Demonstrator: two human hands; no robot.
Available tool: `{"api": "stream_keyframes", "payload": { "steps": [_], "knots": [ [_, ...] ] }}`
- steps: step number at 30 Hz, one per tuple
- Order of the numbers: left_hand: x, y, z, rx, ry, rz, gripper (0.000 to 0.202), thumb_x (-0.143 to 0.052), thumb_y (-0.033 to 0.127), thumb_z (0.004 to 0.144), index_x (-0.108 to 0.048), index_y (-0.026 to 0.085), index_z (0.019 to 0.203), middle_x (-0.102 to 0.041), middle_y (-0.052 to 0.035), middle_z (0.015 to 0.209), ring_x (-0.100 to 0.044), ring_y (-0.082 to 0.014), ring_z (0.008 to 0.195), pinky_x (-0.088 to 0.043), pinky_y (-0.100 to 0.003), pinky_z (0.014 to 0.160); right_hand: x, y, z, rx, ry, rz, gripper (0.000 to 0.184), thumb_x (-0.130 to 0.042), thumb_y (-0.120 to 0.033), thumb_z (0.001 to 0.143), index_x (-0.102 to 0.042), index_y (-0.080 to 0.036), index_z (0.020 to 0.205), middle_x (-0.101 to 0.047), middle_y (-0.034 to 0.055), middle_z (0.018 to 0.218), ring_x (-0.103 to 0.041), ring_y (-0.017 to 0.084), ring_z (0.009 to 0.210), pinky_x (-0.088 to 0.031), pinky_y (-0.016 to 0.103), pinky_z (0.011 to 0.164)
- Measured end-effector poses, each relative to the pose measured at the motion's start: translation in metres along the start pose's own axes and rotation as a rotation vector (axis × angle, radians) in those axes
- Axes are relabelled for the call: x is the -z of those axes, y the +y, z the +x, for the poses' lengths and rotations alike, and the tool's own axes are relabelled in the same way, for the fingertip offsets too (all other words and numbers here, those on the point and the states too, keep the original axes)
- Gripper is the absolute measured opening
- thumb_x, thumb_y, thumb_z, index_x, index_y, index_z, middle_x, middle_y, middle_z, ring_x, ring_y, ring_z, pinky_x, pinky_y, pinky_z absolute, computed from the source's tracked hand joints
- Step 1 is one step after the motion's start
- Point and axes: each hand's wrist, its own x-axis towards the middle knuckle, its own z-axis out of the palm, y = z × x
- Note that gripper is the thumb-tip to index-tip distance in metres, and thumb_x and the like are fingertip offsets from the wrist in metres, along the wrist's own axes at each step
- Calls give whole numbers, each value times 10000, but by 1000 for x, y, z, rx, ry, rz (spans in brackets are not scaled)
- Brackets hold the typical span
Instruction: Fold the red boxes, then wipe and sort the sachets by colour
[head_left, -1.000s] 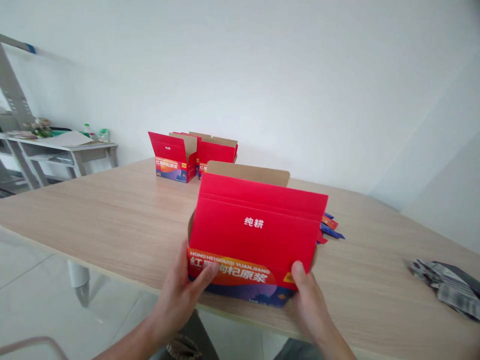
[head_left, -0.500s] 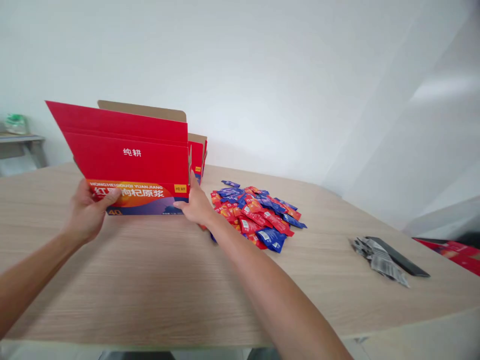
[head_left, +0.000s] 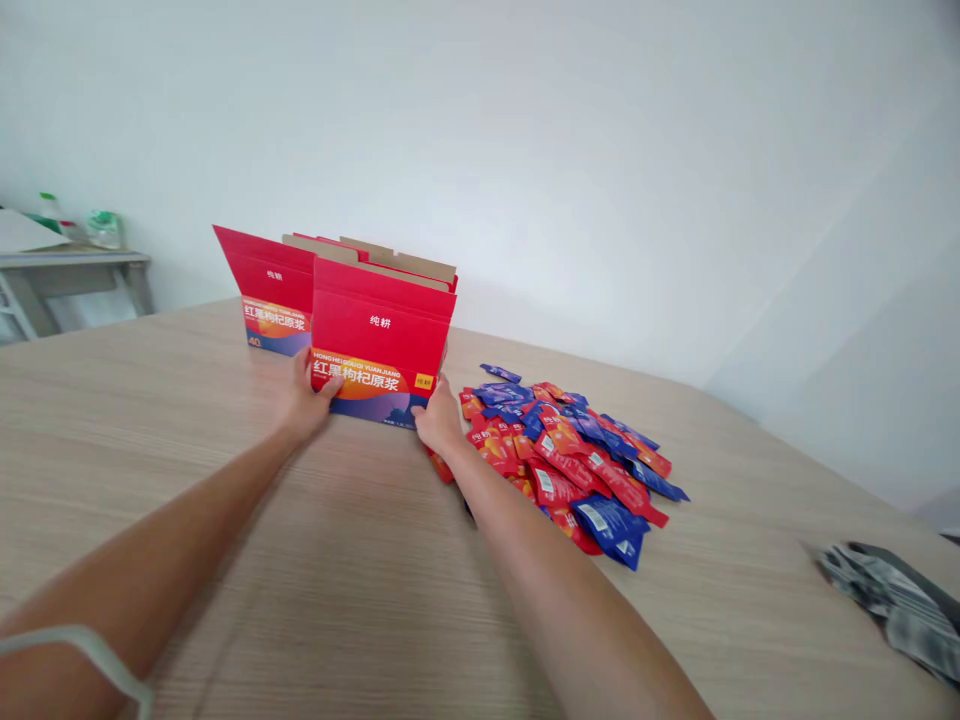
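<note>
An open red carton (head_left: pixel 381 335) with white and orange lettering stands on the wooden table (head_left: pixel 225 500), its lid flap up. My left hand (head_left: pixel 304 400) grips its lower left corner. My right hand (head_left: pixel 439 420) grips its lower right corner. Both arms are stretched far out. Just behind and to the left stand more open red cartons (head_left: pixel 266 290) of the same kind, close against the one I hold.
A heap of several red and blue sachets (head_left: pixel 570 450) lies right of the carton. A dark flat object with silvery packets (head_left: pixel 892 590) lies at the right edge. A grey side table (head_left: pixel 67 265) with bottles stands by the white wall at the left.
The carton has moved away from me, from the table's near edge to the far side beside the other cartons. Both hands stayed on it. My view swung, and the sachet heap came into sight.
</note>
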Motion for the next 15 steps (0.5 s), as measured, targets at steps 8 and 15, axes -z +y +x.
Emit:
{"api": "stream_keyframes", "payload": {
  "steps": [8,15],
  "knots": [
    [-73,42,-68,178,-59,199,1662,-1041,493,568,80,40,1708,6,-413,1770,69,-483,1700,-117,-607,1376,68,26,-146,772,190,-279,763,-570,-30,940,-305,-119,1650,-435,274,1695,-294,353,1680,-219,740,1343],
    [-113,44,-43,160,-34,251,1602,-1036,479,572,2,82,1725,10,-411,1773,50,-505,1694,-101,-639,1362,152,92,-228,813,294,-449,588,-596,58,858,-561,-125,1415,-658,195,1454,-565,305,1491,-269,693,1342]
  ]
}}
